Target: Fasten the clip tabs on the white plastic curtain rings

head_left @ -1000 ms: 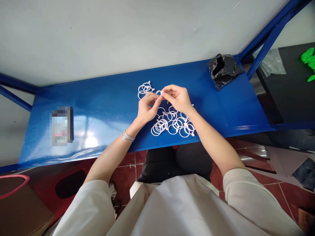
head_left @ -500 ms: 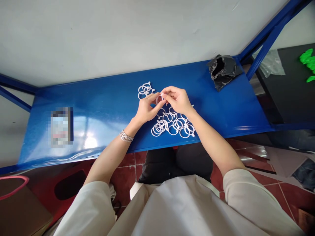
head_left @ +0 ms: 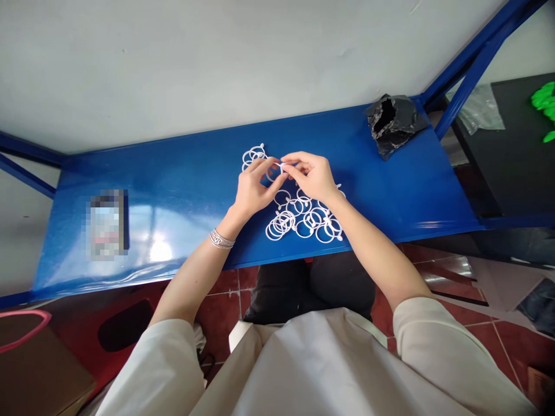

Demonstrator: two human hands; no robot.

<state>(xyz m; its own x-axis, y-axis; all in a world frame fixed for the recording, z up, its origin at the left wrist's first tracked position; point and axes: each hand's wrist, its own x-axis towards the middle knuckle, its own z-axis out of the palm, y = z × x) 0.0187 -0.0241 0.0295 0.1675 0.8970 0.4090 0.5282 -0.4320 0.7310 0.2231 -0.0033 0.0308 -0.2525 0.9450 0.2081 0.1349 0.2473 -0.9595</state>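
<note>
Above the blue tabletop [head_left: 182, 173] my two hands meet around one white plastic ring [head_left: 282, 166] with a small tab. My right hand [head_left: 315, 176] pinches the tab end between thumb and fingertips. The thumb and forefinger of my left hand [head_left: 254, 189] curve round the loop at its other side; their exact contact is partly hidden. Close by the right wrist and below the hands lies a loose heap of similar white rings [head_left: 304, 229], overlapping one another. A smaller cluster of white rings [head_left: 255, 152] sits beyond my left hand, which partly covers it.
A crumpled black plastic bag [head_left: 396, 124] rests at the back right of the table. At the left lies a blurred-out flat object [head_left: 108, 224]. Blue frame bars [head_left: 470, 81] rise at the right. Green pieces [head_left: 544, 104] are on a dark surface beyond.
My left hand has shifted slightly left, its thumb and forefinger opening a little wider round the ring. My right hand stays nearly in place at the tab. The heaps look the same.
</note>
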